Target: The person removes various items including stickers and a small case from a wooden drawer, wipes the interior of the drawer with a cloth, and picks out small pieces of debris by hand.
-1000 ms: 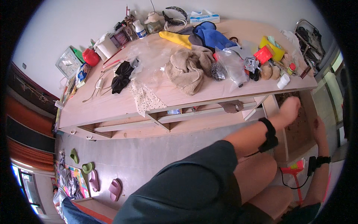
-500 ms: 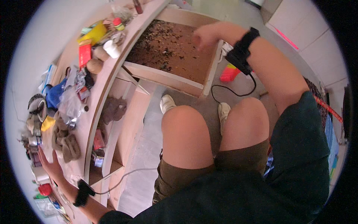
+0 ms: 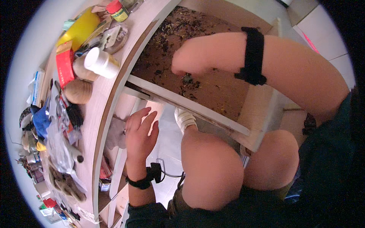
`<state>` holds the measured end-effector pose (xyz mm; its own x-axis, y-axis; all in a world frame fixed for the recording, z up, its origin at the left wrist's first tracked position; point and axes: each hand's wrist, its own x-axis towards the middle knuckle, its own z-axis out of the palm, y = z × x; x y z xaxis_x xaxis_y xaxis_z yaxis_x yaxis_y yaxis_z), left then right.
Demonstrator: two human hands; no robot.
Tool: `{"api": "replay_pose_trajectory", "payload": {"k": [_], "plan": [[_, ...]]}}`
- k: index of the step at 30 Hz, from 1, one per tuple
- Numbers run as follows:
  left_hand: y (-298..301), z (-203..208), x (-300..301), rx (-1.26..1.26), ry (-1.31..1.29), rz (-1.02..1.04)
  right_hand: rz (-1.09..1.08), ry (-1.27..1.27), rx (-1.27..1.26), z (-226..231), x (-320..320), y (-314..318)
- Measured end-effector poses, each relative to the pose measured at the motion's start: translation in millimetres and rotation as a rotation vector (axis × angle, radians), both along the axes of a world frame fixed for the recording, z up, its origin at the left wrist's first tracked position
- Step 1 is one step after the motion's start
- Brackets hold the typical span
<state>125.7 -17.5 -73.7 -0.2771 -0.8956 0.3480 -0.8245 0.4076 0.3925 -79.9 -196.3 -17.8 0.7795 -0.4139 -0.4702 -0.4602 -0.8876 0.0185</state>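
Note:
My right hand (image 3: 203, 53) reaches across a pulled-out wooden drawer (image 3: 201, 107). Its fingers are curled and point down; whatever they may hold is hidden beneath them. Dark crumbs and yellowish flakes (image 3: 171, 28) are scattered over the drawer's brown bottom, thickest at the far left. A small grey-green lump (image 3: 187, 79) lies just below the right fingertips. My left hand (image 3: 141, 133) is open, fingers spread, in front of the desk edge and short of the drawer's near corner, with nothing in it. Both wrists wear black straps.
On the cluttered desk (image 3: 108, 91) to the left lie a white bottle (image 3: 100, 62), a red-capped jar (image 3: 117, 10), a yellow item (image 3: 80, 30), a red box (image 3: 65, 64), rounded wooden pieces (image 3: 78, 90) and plastic bags (image 3: 61, 152). My knees sit close to the drawer front.
My view has moved nearer the drawer. My left hand has come from over the desk rightward toward the drawer. My right hand has moved left, farther over the drawer bottom.

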Motion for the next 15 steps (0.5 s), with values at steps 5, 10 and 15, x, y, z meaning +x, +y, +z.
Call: {"api": "replay_pose_trajectory", "payload": {"k": [5, 10, 15], "plan": [[-23, -25, -5, -0.014, 0.095, 0.014, -0.004, -0.083, 0.143, -24, -10, -3], [-29, -39, -5, -0.008, 0.082, -0.001, 0.022, -0.084, 0.302, -16, -13, -9], [-24, -30, -4, -0.032, 0.073, -0.006, -0.128, -0.308, 0.514, 5, -10, -21]]}}
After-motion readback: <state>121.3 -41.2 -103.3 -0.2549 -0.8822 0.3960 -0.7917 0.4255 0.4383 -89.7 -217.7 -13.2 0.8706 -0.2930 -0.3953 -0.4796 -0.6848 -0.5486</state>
